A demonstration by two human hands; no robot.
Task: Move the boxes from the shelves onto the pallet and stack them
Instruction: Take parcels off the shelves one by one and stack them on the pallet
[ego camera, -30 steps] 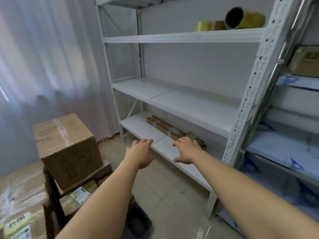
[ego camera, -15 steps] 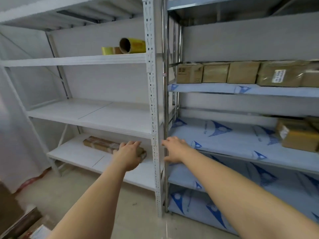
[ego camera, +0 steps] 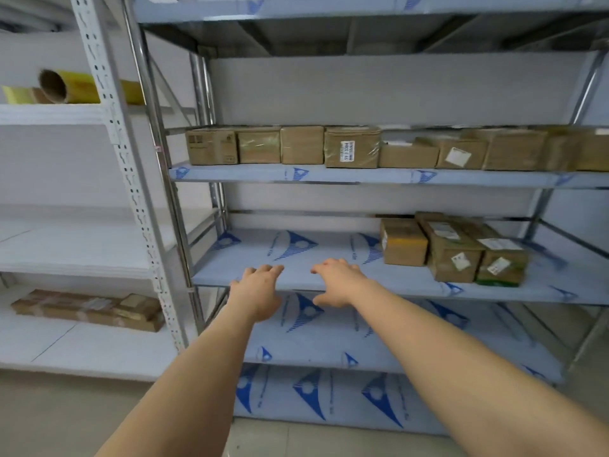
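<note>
Both hands reached forward, holding nothing: the left hand (ego camera: 258, 293) and right hand (ego camera: 337, 282) had loosely spread fingers in front of the middle shelf (ego camera: 296, 275). Three boxes (ego camera: 451, 250) stood on that shelf to the right of the right hand, well apart. Above both hands sat a row of boxes (ego camera: 352, 147), their far end blurred, perhaps nine.

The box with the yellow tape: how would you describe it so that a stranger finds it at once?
Look at the metal rack with blue-printed shelves, then at the shelf in front of both hands. Three boxes stand at its right end. The box is the leftmost, plain brown with a yellow strip on its front; its two neighbours carry white labels.
</note>
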